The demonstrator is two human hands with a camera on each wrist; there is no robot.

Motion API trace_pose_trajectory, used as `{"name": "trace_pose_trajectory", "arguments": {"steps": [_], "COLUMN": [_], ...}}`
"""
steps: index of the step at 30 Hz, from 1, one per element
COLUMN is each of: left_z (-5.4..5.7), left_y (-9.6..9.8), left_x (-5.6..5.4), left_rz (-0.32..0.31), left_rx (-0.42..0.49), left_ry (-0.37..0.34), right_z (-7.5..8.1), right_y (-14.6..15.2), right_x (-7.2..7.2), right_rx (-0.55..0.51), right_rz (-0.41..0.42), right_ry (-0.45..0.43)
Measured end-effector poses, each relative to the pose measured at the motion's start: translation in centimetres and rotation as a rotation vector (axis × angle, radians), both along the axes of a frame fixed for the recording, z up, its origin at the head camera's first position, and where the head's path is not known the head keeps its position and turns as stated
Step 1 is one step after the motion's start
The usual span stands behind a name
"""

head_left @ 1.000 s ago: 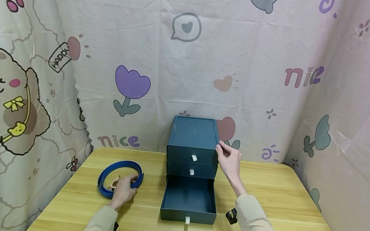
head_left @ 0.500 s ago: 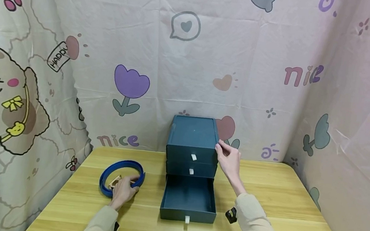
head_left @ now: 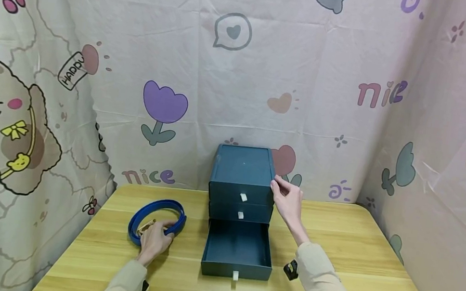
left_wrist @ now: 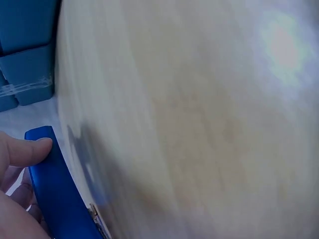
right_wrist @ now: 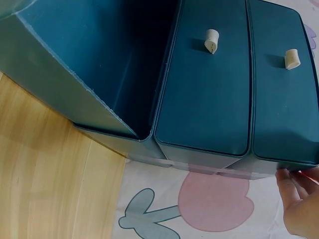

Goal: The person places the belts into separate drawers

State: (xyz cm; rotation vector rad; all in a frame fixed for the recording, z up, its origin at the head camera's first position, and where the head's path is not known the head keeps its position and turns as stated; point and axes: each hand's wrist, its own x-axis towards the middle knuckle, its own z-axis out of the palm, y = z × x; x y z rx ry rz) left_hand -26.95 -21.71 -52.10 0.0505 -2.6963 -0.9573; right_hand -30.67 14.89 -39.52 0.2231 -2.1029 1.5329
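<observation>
A coiled blue belt [head_left: 132,230] with a gold buckle [head_left: 146,226] is in my left hand [head_left: 154,241]. The thumb lies over the strap's edge, the fingers behind it; in the left wrist view the belt [left_wrist: 59,194] hangs over its own shadow. To the right stands a dark teal box with drawers [head_left: 244,165], its bottom drawer [head_left: 236,270] pulled out and bare inside. My right hand [head_left: 289,202] touches the box's upper right side with its fingertips. The right wrist view has these fingers [right_wrist: 287,186] against the side wall near the front edge.
White pull tabs [head_left: 244,198] mark the drawer fronts, and the upper two drawers are pushed in. Clear tape [left_wrist: 25,87] runs along the box's side. The wooden table [head_left: 334,245] ends at a printed cloth [head_left: 241,78] hanging behind it.
The belt has moved a little to the right and away from me, rising and tilting in my left hand. My right hand stays at the box's side.
</observation>
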Motion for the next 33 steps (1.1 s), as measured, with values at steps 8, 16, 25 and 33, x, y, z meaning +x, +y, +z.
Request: {"name": "trace_pose_trajectory", "arguments": {"steps": [8, 16, 25, 33], "left_z": [0.8, 2.4, 5.6, 7.9], "left_y": [0.3, 0.3, 0.0, -0.2], "left_x": [0.3, 1.0, 1.9, 3.4], "left_rz": [0.001, -0.048, -0.185, -0.302], "left_rx": [0.005, 0.006, -0.011, -0.049], "left_ry": [0.011, 0.02, 0.044, 0.068], "right_z": [0.1, 0.2, 0.2, 0.2], "right_y": [0.0, 0.0, 0.0, 0.0], "right_x": [0.0, 0.1, 0.0, 0.0], "right_rx": [0.005, -0.012, -0.005, -0.01], "right_rz": [-0.005, 0.001, -0.001, -0.001], "right_ry": [-0.004, 0.0, 0.001, -0.001]}}
